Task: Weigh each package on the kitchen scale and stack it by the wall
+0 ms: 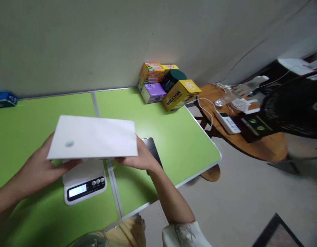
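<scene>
A white rectangular box [94, 137] with a small grey mark is held up over a white digital scale [103, 185]. Only one broad face of the box shows; its depth is hidden. My left hand [44, 166] grips its left side, thumb under the lower edge. On the right side, my right hand [138, 156] is closed around it, most fingers hidden behind. Below the box, the scale's lit display and buttons face me, while its platform is mostly covered. The digits are too blurred to read. A dark flat device [153, 151] lies on the table just beyond my right wrist.
Several boxes, among them a yellow box [181, 95] and a purple pack [153, 93], stand by a dark green-lidded container [177, 74] at the green table's [189, 144] back edge. A blue box [4, 99] sits far left. Right is a cluttered wooden table [266, 147].
</scene>
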Demonstrator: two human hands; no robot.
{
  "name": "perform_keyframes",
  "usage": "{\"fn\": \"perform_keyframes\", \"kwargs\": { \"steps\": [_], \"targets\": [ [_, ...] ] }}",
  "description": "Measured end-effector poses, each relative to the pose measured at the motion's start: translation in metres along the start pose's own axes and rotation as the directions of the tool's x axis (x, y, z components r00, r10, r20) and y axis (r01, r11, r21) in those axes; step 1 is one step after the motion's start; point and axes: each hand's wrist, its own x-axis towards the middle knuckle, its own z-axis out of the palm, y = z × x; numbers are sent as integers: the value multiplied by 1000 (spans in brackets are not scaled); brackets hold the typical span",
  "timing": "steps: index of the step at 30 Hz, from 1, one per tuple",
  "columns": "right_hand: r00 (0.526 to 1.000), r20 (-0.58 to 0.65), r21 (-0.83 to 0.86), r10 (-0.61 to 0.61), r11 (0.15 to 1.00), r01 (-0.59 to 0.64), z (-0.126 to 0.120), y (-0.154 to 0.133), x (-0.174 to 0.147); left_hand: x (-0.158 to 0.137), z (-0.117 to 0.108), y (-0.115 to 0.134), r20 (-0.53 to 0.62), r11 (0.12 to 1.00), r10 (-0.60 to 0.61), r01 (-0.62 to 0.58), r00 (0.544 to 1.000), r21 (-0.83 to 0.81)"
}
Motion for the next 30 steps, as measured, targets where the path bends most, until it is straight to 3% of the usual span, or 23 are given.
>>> {"fn": "perform_keyframes", "kwargs": {
  "steps": [3,5,8,12,13,15,18,21,26,30],
  "targets": [
    [987,-160,-37,-18,999,12,-42,17,-24,29,49,50,98,978,194,-184,976,-102],
    [925,-379,-118,7,992,-56,-73,34,-39,48,93,81,194,928,354,-317,915,-195],
    [749,-653,-77,114,974,-215,-121,66,-57,76,164,116,272,874,481,-433,833,-221],
    [490,-847,52,205,950,-308,-182,111,-62,108,260,144,476,844,523,-508,706,-174],
    [447,-872,53,198,948,-314,-196,122,-60,117,282,149,521,852,498,-504,693,-143],
    [399,-901,49,172,952,-301,-220,144,-49,134,322,158,561,886,415,-457,716,-73],
    [374,-913,61,161,962,-266,-243,172,-27,160,369,167,534,929,319,-371,783,-10],
    [399,-905,55,147,971,-233,-252,188,-6,182,398,172,470,916,350,-401,810,9],
    [462,-885,-27,63,982,-185,-249,196,12,206,421,176,391,871,436,-489,810,41],
    [474,-880,-129,-9,967,-221,-250,202,11,211,427,178,356,856,452,-510,818,84]
  ]
}}
